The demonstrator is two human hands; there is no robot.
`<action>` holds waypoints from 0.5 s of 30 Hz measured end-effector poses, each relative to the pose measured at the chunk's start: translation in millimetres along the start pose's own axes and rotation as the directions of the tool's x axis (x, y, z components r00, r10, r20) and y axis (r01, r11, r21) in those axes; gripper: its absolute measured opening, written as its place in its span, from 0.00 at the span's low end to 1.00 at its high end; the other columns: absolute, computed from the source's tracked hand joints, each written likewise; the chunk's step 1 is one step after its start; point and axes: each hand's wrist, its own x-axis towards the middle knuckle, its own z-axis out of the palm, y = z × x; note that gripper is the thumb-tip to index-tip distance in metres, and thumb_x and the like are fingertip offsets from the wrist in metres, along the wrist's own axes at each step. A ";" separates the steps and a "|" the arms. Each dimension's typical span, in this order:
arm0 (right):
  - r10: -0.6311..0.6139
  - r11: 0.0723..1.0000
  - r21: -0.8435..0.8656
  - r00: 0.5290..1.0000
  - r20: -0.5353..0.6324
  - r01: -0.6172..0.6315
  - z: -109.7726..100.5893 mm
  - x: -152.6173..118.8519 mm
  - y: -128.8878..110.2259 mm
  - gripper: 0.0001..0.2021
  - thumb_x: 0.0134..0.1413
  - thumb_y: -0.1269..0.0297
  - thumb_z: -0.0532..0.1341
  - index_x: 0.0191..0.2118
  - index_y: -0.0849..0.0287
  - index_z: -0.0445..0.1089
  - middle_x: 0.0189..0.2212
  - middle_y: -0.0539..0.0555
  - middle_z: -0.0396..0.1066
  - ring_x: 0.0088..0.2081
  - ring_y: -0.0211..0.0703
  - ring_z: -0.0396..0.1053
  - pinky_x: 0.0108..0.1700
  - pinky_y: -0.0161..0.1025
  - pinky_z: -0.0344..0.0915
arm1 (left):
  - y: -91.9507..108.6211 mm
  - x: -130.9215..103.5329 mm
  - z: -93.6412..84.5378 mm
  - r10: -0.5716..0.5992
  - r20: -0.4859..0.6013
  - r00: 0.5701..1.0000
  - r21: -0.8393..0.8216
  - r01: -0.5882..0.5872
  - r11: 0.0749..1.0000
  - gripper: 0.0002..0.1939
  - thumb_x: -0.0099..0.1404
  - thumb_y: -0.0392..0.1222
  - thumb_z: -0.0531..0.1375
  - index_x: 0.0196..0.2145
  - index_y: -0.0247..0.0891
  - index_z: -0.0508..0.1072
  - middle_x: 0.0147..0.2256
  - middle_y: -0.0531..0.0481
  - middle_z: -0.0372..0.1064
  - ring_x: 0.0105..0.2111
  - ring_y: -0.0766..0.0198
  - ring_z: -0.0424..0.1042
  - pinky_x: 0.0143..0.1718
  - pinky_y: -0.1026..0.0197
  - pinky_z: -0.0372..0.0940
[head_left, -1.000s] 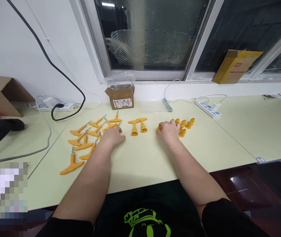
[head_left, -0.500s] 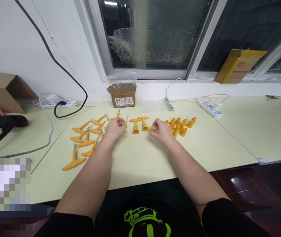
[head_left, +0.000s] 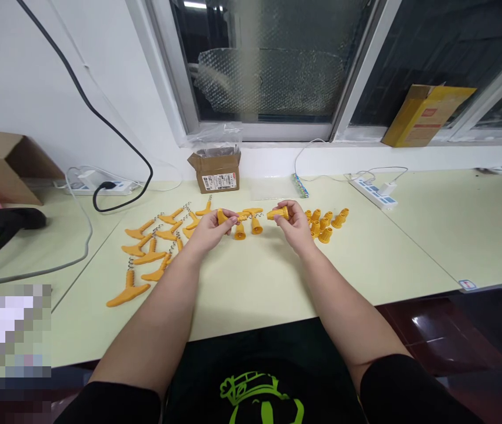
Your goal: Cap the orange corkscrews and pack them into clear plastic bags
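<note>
My left hand (head_left: 212,231) grips a yellow T-handled corkscrew (head_left: 242,217) by its handle, the metal spiral pointing right. Facing it, my right hand (head_left: 295,224) pinches a yellow bell-shaped sleeve (head_left: 278,214), narrow end toward the spiral; a small gap seems to part them. Behind and below the held corkscrew stand two corkscrews fitted with sleeves, one of them here (head_left: 256,225), partly covered. Several loose corkscrews (head_left: 151,257) lie left of my left hand. Several loose sleeves (head_left: 325,235) are grouped just right of my right hand, some hidden by it.
Against the wall stands an open cardboard box (head_left: 219,181), with a flat clear plastic bag (head_left: 271,188) beside it. Power strips (head_left: 373,194) and cables lie along the back. A black stand arm (head_left: 7,219) reaches in at the left. The table's front edge is near my body.
My left hand has lifted a corkscrew and turned it sideways, moving right. My right hand has raised a sleeve off the table and tipped it onto its side, facing the corkscrew.
</note>
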 end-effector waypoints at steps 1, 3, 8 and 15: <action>0.009 1.000 -0.007 1.000 0.008 -0.009 -0.1 0.3 -0.6 0.16 0.56 0.56 0.62 0.48 0.53 0.62 0.46 0.56 0.71 0.48 0.46 0.72 0.50 0.44 0.72 | -0.5 0.3 0.7 -0.002 0.007 1.000 -0.011 0.002 1.000 0.26 0.58 0.63 0.69 0.40 0.36 0.78 0.37 0.45 0.77 0.27 0.66 0.67 0.35 0.60 0.67; 0.023 1.000 -0.017 0.999 0.034 -0.022 0.1 0.2 -1.3 0.16 0.56 0.56 0.62 0.48 0.53 0.62 0.47 0.57 0.71 0.49 0.46 0.72 0.52 0.45 0.72 | -1.3 0.5 2.2 -0.002 0.026 1.000 -0.035 0.003 0.999 0.26 0.58 0.63 0.69 0.40 0.36 0.77 0.37 0.44 0.78 0.27 0.67 0.67 0.34 0.60 0.66; 0.035 0.999 0.029 0.989 0.146 -0.040 2.0 -3.1 -0.8 0.15 0.56 0.55 0.64 0.46 0.53 0.63 0.47 0.56 0.73 0.50 0.46 0.73 0.55 0.46 0.72 | -2.4 -0.7 8.0 -0.022 0.060 0.998 -0.117 0.029 0.993 0.25 0.58 0.61 0.70 0.40 0.36 0.76 0.37 0.46 0.76 0.26 0.69 0.65 0.33 0.61 0.64; -0.004 1.000 -0.001 0.958 0.287 0.004 6.4 -8.4 -1.2 0.15 0.57 0.53 0.66 0.45 0.54 0.67 0.50 0.58 0.73 0.55 0.49 0.71 0.58 0.49 0.71 | -0.4 -4.8 21.8 -0.144 0.163 0.976 -0.358 0.194 0.913 0.23 0.57 0.58 0.72 0.37 0.39 0.71 0.25 0.58 0.63 0.21 0.72 0.59 0.32 0.60 0.65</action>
